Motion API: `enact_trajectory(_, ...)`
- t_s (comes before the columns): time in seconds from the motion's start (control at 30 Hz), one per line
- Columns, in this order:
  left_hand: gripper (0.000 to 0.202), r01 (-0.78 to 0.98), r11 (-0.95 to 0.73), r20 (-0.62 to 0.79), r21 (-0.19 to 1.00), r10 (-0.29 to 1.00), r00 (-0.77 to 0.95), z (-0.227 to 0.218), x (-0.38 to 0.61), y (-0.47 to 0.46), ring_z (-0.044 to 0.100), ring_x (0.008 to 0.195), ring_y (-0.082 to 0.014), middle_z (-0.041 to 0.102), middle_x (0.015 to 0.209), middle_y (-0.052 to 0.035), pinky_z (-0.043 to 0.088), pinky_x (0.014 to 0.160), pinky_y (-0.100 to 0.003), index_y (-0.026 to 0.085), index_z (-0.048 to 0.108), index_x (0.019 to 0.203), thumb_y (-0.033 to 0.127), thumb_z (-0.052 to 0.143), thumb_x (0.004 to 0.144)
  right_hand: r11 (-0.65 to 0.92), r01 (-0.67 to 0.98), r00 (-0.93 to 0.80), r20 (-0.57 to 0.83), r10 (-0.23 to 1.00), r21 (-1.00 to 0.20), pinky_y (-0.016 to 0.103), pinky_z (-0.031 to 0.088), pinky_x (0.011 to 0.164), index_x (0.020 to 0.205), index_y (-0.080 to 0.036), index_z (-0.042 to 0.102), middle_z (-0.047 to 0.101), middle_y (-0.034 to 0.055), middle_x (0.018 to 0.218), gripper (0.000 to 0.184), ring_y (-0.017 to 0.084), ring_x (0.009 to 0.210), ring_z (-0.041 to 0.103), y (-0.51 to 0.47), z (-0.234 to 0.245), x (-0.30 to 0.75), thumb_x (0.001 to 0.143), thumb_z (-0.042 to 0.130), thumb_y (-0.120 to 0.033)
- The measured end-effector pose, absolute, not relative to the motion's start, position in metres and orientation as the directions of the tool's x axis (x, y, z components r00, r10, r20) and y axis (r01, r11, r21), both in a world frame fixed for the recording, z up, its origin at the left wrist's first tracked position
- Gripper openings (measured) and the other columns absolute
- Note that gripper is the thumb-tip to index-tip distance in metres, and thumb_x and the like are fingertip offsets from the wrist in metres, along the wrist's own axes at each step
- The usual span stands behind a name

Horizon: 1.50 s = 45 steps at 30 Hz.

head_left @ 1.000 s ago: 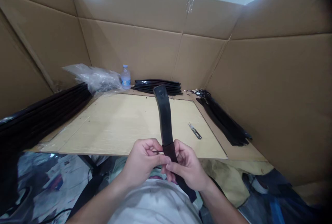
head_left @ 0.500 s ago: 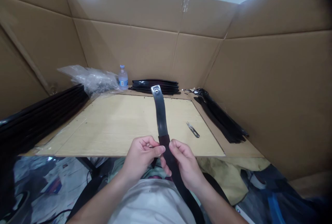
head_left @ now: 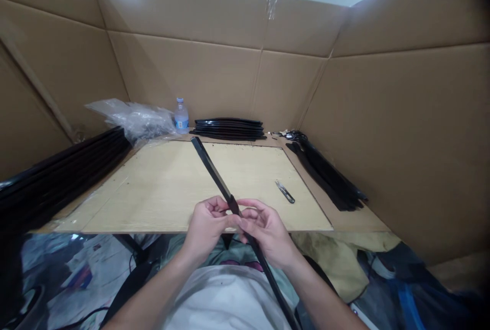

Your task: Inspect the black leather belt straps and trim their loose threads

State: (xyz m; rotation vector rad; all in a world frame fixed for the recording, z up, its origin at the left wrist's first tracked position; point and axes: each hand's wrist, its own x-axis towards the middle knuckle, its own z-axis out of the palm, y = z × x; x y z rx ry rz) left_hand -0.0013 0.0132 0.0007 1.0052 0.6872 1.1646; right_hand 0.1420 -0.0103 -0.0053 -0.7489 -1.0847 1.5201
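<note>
Between my two hands is a long dark strap-like strip, seen nearly edge-on. Its bare, stiff upper end points up and left over the board, and a black sleeve-like cover runs from my fingers down to my lap. My left hand pinches the strip on its left side near the edge of the cover. On the other side my right hand grips it with thumb and fingers. The fingertips of both hands nearly meet there. A pair of thread snips lies on the board to the right.
A pale board covers the table. Dark strips are stacked at the left, at the back and at the right. A clear plastic bag and a water bottle stand back left. Cardboard walls enclose the table.
The strip has been turned from its flat face to its edge, and its upper end has swung left. My right hand's fingers have shifted over it, closer to my left hand.
</note>
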Motion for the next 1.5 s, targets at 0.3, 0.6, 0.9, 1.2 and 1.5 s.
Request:
enact_trajectory(0.3,0.023,-0.470,0.175,0.074,0.865,0.882,0.466,0.004,0.001,0.006,0.061,0.045,-0.0193,0.061,0.053,-0.0008,0.048,0.044,-0.030,0.013,0.049,0.066,0.018,0.071,0.069,-0.003,-0.374,-0.335,0.132,0.933,-0.927,0.019,0.044,0.041,0.074,-0.017,0.043,0.063,-0.0004,0.065,0.028,0.010,0.047,0.059,-0.015,0.005,0.148,0.075,0.070,-0.023)
enact_trajectory(0.6,0.030,-0.398,0.160,0.014,0.903,0.916,0.401,0.002,0.004,0.009,0.061,0.046,-0.0179,0.062,0.052,-0.0021,0.047,0.046,-0.026,0.014,0.047,0.064,0.025,0.074,0.067,-0.033,-0.425,-0.240,0.078,0.968,-0.905,0.016,0.035,0.038,0.072,-0.017,0.043,0.064,0.0019,0.060,0.027,0.007,0.041,0.051,-0.017,0.000,0.145,0.087,0.054,-0.036)
enact_trajectory(0.9,0.027,-0.352,0.087,0.026,0.932,0.952,0.304,-0.002,0.009,0.007,0.059,0.047,-0.0127,0.063,0.054,-0.0013,0.042,0.046,-0.021,0.014,0.050,0.063,0.024,0.074,0.066,-0.009,-0.343,-0.141,0.042,0.989,-0.939,0.015,0.028,0.033,0.068,-0.016,0.043,0.058,-0.0008,0.052,0.033,0.005,0.035,0.044,-0.017,0.000,0.142,0.086,0.053,-0.041)
enact_trajectory(1.2,0.030,-0.346,0.075,0.012,0.935,0.970,0.242,0.000,0.006,0.009,0.030,0.032,-0.0013,0.054,0.046,0.0042,0.015,0.035,-0.015,0.014,0.047,0.063,0.033,0.068,0.074,0.019,-0.406,-0.205,0.111,0.973,-0.914,0.021,0.040,0.051,0.074,-0.016,0.048,0.065,0.0035,0.071,0.025,0.008,0.051,0.053,-0.014,0.000,0.144,0.088,0.053,-0.036)
enact_trajectory(1.5,0.030,-0.378,0.047,0.058,0.925,0.963,0.262,0.005,0.002,0.008,0.057,0.054,-0.0117,0.060,0.060,0.0007,0.044,0.049,-0.021,0.012,0.055,0.070,0.017,0.081,0.055,0.095,-0.285,-0.250,0.170,0.953,-0.954,0.022,0.050,0.056,0.095,-0.014,0.063,0.066,0.0051,0.085,0.031,0.012,0.069,0.059,-0.007,0.001,0.153,0.068,0.075,-0.021)
